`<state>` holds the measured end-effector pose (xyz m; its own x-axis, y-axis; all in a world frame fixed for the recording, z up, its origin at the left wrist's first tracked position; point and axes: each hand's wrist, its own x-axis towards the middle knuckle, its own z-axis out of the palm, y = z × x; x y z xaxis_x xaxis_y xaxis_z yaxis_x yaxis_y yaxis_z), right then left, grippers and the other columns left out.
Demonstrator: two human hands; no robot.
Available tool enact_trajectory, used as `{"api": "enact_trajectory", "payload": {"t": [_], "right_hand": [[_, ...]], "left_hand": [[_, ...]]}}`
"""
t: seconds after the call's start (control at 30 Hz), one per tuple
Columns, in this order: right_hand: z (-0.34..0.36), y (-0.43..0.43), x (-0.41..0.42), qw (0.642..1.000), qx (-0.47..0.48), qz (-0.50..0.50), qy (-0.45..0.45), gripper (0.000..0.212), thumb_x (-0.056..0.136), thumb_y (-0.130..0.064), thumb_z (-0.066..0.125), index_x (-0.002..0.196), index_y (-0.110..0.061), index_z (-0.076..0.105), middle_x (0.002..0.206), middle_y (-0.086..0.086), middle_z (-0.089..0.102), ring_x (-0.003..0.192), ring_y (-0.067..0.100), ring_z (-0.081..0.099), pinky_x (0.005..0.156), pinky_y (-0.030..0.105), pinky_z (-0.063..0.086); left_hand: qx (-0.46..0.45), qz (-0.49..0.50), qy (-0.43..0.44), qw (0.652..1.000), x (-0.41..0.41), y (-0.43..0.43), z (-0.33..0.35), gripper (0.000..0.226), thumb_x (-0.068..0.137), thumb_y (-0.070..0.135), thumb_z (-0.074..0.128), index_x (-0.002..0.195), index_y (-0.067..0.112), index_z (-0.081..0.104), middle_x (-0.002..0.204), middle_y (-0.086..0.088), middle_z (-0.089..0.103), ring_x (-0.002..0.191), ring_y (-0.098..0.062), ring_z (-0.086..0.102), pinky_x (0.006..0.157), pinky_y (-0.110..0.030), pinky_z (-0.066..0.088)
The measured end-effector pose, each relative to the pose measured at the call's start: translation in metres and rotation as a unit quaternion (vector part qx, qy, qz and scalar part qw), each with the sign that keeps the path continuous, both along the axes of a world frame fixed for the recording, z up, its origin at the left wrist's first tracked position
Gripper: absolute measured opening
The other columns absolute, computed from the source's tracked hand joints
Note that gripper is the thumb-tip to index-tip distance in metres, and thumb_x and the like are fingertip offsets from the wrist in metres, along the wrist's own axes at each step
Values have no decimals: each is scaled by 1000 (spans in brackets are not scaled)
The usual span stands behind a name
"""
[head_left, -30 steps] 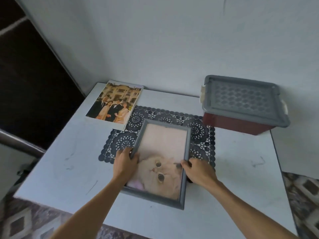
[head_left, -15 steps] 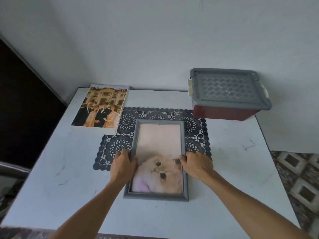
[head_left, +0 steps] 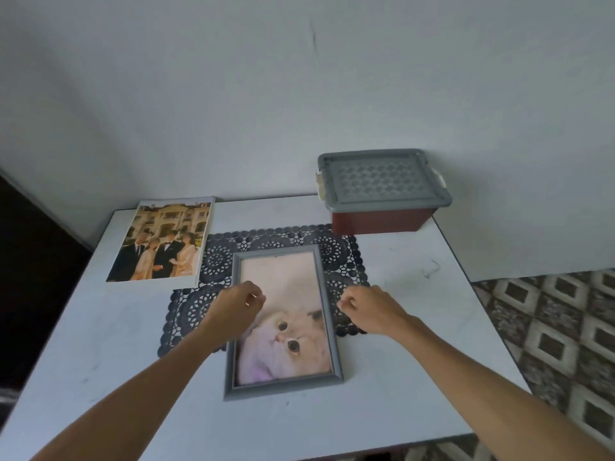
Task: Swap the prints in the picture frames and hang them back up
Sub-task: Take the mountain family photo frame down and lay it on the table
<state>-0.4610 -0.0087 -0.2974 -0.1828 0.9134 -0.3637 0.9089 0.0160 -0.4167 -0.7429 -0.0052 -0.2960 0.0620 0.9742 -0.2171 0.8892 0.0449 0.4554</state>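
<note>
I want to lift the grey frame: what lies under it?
The black lace mat lies under the upper part of the grey frame; the lower end rests on the white table. Anything else beneath is hidden.

Grey frame (head_left: 283, 389) with cat print (head_left: 286, 341), left hand (head_left: 238, 306), right hand (head_left: 369, 309) above its sides, fingers curled, apparently empty
</note>
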Motion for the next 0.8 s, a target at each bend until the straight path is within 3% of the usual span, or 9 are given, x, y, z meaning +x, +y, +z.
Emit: {"api": "enact_trajectory", "payload": {"t": [0.13, 0.27, 0.37, 0.53, 0.67, 0.8], "right_hand": [[25, -16, 21, 999, 20, -34, 32, 27, 98, -39, 48, 108, -22, 67, 108, 0, 72, 97, 20, 67, 87, 39, 54], [51, -34, 48, 995, 44, -76, 54, 27, 98, -38, 49, 111, -24, 67, 110, 0, 73, 100, 20, 68, 88, 38, 54], [70, -50, 74, 992, 48, -106, 55, 29, 99, -42, 49, 116, -25, 66, 115, 1, 70, 105, 21, 66, 90, 36, 52], [102, -68, 131, 986, 72, -144, 45, 31, 98, -45, 51, 117, -25, 66, 114, 0, 70, 106, 19, 64, 87, 30, 50], [131, -79, 185, 981, 109, -157, 40, 26, 98, -34, 51, 111, -23, 69, 114, -3, 71, 102, 15, 64, 77, 23, 42], [153, -91, 250, 975, 131, -177, 34, 25, 99, -29, 50, 112, -20, 69, 114, -2, 69, 101, 14, 63, 78, 22, 43]], "left_hand": [[43, -112, -6, 993, 39, 2, 21, 19, 97, 24, 54, 99, 18, 72, 98, 6, 73, 87, -13, 65, 83, -32, 53], [66, -195, -7, 979, 81, 11, 42, 20, 98, 25, 52, 104, 23, 71, 102, 10, 72, 83, -8, 61, 82, -27, 51], [59, -259, -6, 964, 117, 16, 59, 22, 99, 23, 50, 106, 25, 71, 107, 8, 71, 90, -10, 65, 87, -31, 54], [82, -351, 0, 933, 182, 26, 93, 21, 99, 20, 52, 106, 19, 71, 108, 7, 71, 88, -5, 61, 84, -20, 48], [99, -393, 1, 914, 243, 31, 120, 20, 99, 28, 52, 105, 23, 71, 109, 10, 70, 95, -9, 64, 90, -32, 52], [120, -421, -17, 899, 317, 32, 145, 23, 99, 29, 51, 109, 20, 70, 105, 6, 71, 92, -11, 66, 87, -31, 53]]}}
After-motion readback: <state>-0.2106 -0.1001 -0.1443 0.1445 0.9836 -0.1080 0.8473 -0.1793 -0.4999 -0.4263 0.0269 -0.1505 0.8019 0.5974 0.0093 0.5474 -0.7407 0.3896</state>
